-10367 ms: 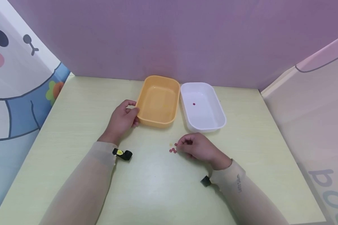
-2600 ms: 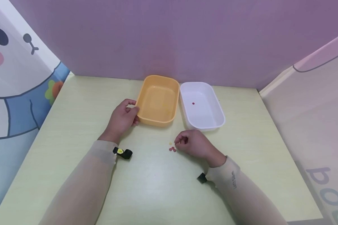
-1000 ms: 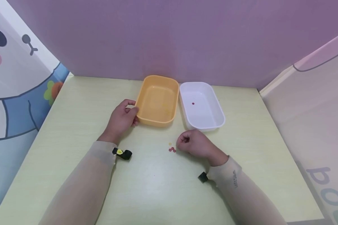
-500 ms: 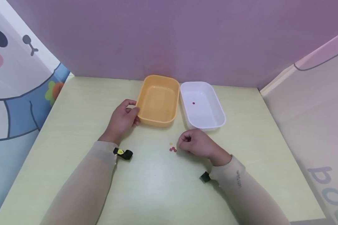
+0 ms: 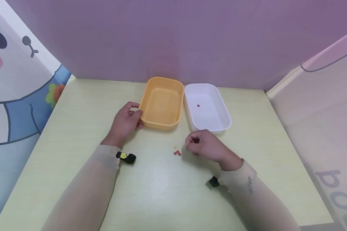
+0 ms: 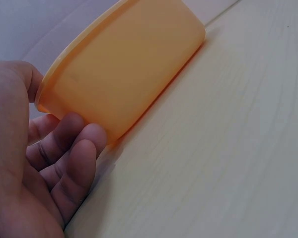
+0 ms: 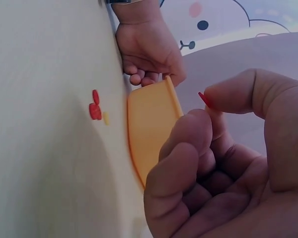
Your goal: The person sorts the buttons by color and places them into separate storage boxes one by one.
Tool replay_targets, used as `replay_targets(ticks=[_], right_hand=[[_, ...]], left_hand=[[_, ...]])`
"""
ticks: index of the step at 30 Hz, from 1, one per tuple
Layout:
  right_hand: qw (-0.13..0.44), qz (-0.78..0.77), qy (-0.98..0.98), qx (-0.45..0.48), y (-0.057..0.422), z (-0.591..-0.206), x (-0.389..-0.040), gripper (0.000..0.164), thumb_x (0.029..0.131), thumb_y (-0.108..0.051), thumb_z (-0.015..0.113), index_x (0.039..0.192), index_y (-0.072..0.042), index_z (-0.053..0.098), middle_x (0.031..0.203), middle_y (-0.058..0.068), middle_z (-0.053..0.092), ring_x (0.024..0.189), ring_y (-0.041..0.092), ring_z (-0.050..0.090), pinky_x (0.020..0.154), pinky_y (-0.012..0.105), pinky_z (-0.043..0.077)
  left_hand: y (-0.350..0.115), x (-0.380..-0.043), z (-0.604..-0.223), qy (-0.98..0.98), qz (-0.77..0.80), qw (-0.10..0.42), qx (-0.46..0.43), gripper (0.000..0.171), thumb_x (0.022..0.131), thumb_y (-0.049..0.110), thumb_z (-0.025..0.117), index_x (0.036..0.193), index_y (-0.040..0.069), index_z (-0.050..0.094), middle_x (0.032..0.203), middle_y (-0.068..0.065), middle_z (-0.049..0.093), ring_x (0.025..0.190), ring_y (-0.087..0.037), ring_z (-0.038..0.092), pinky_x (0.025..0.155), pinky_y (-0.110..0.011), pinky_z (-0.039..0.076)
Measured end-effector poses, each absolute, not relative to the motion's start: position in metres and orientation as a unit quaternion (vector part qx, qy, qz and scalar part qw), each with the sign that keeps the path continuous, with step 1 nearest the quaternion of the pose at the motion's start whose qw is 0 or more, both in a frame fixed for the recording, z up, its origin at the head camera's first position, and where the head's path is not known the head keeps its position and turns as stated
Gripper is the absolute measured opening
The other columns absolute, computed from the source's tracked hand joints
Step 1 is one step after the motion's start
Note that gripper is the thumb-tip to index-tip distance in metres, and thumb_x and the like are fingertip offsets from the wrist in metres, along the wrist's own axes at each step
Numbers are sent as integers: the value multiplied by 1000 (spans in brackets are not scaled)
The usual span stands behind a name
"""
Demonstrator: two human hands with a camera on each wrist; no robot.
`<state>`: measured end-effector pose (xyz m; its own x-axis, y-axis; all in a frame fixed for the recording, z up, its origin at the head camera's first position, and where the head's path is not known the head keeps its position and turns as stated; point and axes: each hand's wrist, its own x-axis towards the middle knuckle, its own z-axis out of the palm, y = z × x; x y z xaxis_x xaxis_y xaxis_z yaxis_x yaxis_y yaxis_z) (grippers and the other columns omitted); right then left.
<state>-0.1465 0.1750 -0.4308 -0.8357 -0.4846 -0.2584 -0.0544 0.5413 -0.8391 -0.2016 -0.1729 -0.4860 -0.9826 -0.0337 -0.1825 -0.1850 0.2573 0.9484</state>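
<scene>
My left hand (image 5: 127,119) holds the near left side of an orange plastic tray (image 5: 162,124); in the left wrist view its fingertips touch the tray's outer wall (image 6: 124,64). Between thumb and index finger, my right hand (image 5: 206,147) pinches a small thin red disc (image 7: 204,98), plain in the right wrist view but hidden in the head view. That hand is raised over the table in front of a white tray (image 5: 211,118). To its left, several red discs (image 5: 177,153) lie close together beside one yellow disc (image 5: 175,147).
One red disc (image 5: 198,105) lies inside the white tray, and faint yellow spots show on the orange tray's floor. Both trays stand side by side near a purple backdrop (image 5: 167,38) at the rear edge of the pale wooden table (image 5: 159,199).
A red disc near the right fingertips has left the table and is now pinched in the right hand. That hand has lifted slightly and shifted right. My left hand has stayed on the orange tray.
</scene>
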Motion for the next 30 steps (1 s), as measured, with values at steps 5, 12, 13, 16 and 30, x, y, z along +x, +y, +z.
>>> replay_targets(ticks=[5,12,13,16,30], right_hand=[[238,-463,838,-161,176,-423,-148,12,98,-9,68,92,-14,77,77,4,67,66,22,64,61,29,58],[235,-469,838,-148,179,-410,-153,10,99,-9,69,92,-11,76,77,7,67,68,24,65,62,32,62],[234,-472,838,-146,180,-408,-154,9,98,-8,69,92,-10,75,77,8,67,67,24,65,61,32,61],[227,-479,837,-139,183,-403,-159,8,97,-8,69,91,-8,74,75,9,67,67,24,64,59,32,61],[208,-531,817,-90,198,-394,-180,8,94,-5,65,92,1,71,74,8,64,67,20,62,62,32,60]], left_hand=[[-173,-201,-485,791,605,64,-71,35,114,37,61,145,21,59,103,-13,78,82,-28,78,73,-34,67],[-173,-201,-485,793,602,64,-74,35,113,37,61,145,22,59,103,-13,78,82,-27,78,72,-33,67],[-173,-201,-485,793,602,64,-74,35,113,37,61,145,21,59,103,-13,78,82,-27,78,72,-33,67],[-173,-201,-484,792,603,64,-73,36,113,37,61,145,21,58,103,-13,78,81,-27,78,72,-33,67],[-170,-200,-483,791,604,59,-71,34,112,35,60,143,19,59,99,-11,78,79,-26,77,71,-33,66]])
